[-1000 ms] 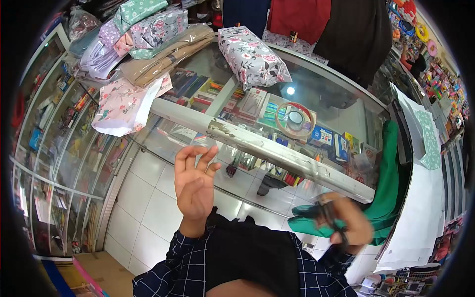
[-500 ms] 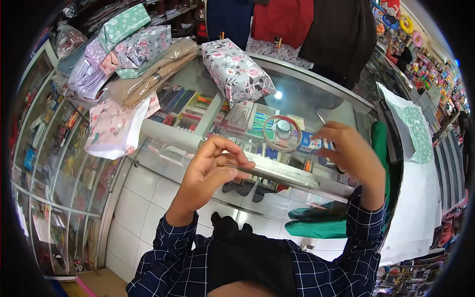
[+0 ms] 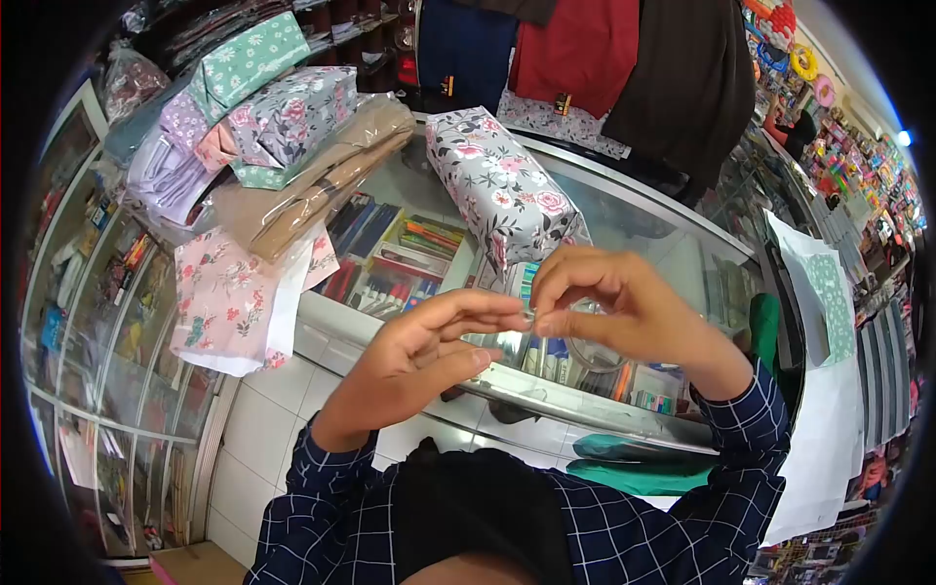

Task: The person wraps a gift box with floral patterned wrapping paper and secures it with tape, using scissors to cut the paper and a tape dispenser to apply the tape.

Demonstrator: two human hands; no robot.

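My left hand (image 3: 414, 359) is held over the front edge of the glass counter (image 3: 648, 229), its fingers stretched out and the thumb apart. Its fingertips meet those of my right hand (image 3: 619, 310), which is closed in a pinch. Whatever sits between the right thumb and finger is too small to make out. Below the right hand, a tape roll (image 3: 597, 367) rests on the glass, partly covered by the fingers. Just beyond the hands lies a package wrapped in grey floral paper (image 3: 512, 185).
At the left, wrapped packages (image 3: 249, 63) and a plastic-covered brown garment (image 3: 312, 185) are piled above pink floral paper (image 3: 229, 297). White sheets (image 3: 814, 439) lie at the right. Trousers (image 3: 575, 58) hang behind the counter. Green cloth (image 3: 639, 473) shows below its front edge.
My right hand has moved left from beyond the tape roll to my left hand's fingertips and closed into a pinch. The view has shifted, so the counter appears lower.
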